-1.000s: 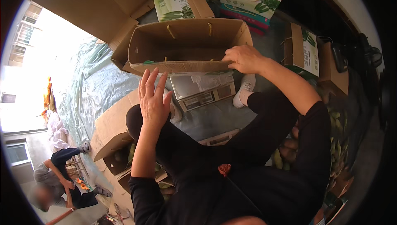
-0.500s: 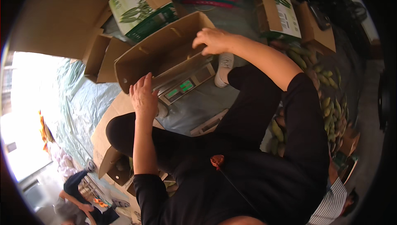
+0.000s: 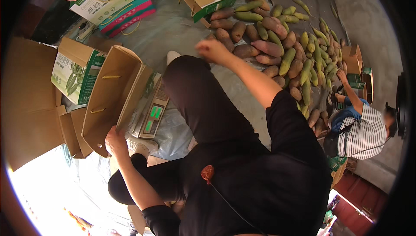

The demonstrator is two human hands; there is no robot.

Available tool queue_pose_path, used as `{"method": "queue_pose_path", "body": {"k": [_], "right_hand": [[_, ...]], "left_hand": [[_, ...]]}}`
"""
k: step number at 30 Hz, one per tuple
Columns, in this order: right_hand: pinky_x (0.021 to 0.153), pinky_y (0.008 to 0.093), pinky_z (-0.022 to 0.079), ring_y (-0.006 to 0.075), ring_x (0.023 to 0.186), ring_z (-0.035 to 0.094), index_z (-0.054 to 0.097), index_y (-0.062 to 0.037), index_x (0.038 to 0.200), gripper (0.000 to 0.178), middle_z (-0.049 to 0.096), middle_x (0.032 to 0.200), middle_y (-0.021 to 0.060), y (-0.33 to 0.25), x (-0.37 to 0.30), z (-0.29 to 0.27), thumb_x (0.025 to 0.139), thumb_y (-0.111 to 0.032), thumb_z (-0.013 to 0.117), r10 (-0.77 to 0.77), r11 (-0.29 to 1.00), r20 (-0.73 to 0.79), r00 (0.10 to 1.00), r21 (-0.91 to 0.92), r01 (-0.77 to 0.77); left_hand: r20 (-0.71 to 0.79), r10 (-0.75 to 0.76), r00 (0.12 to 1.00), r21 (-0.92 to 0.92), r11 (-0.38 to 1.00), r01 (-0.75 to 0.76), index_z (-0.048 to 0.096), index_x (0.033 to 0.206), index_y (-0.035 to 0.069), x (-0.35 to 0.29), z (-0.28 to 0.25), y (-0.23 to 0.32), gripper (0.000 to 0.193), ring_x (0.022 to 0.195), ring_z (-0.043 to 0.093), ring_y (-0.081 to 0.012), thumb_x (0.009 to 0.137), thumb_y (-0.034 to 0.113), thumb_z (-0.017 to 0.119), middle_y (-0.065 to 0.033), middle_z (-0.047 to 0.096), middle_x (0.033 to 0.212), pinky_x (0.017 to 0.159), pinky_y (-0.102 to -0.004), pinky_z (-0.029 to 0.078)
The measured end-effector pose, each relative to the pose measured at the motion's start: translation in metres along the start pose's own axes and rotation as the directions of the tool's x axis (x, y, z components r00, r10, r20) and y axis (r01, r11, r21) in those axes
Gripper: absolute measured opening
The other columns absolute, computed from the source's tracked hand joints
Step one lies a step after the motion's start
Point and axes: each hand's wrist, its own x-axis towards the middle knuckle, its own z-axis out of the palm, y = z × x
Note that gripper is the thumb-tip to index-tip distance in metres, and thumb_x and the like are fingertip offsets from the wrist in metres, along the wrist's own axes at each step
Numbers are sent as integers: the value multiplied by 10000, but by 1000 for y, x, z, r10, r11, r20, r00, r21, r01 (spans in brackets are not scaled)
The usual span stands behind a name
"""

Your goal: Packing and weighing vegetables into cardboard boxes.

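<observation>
Head view: a brown cardboard box with yellow cord handles [image 3: 108,93] stands opened over a silver scale with green digits [image 3: 157,107], nothing visible inside; the left hand [image 3: 117,143] pinches its near corner; the blurred right hand [image 3: 213,50] curls, any grasp unclear, near long green and reddish-brown vegetables [image 3: 287,61], left loose toward the grey plastic sheet's [image 3: 182,23] right edge

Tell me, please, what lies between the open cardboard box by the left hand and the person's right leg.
In the head view, a scale with lit green displays lies there, with plastic sheet showing beside it.
</observation>
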Motion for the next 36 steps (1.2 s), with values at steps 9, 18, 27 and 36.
{"method": "queue_pose_path", "body": {"k": [9, 18, 27, 36], "right_hand": [[800, 390, 485, 317, 899, 625, 663, -85, 982, 265, 664, 955, 146, 149, -152, 68, 743, -163, 578, 432, 881, 237, 870, -319, -350], [777, 375, 503, 288, 814, 646, 678, -82, 926, 258, 674, 869, 130, 221, -236, 74, 694, -186, 629, 604, 794, 205, 770, -240, -559], [740, 378, 512, 264, 740, 663, 682, -111, 928, 231, 671, 840, 136, 219, -279, 5, 713, -189, 656, 737, 598, -21, 676, -448, -665], [875, 423, 482, 312, 1088, 532, 588, -107, 1080, 266, 574, 1130, 114, 229, -277, -26, 825, -132, 516, 786, 317, -245, 567, -627, -711]], "left_hand": [[-15, 80, 997, -111, 991, -81, 623, 892, -1, -2, 7, 3, 191, 787, 618, -388, 746, 122, 633, -219, 636, 812, 682, -433, 478], [16, 70, 997, -258, 964, -64, 599, 872, -41, 0, 23, 2, 176, 723, 621, -365, 747, 80, 625, -217, 628, 782, 670, -417, 470], [-32, 64, 997, -176, 982, -69, 600, 902, -46, 1, 23, -14, 208, 740, 623, -355, 751, 96, 626, -220, 633, 803, 698, -409, 474], [-73, 67, 995, -186, 979, -80, 594, 885, -39, 3, 31, -18, 184, 703, 607, -329, 747, 82, 612, -205, 616, 761, 680, -395, 463]]}}
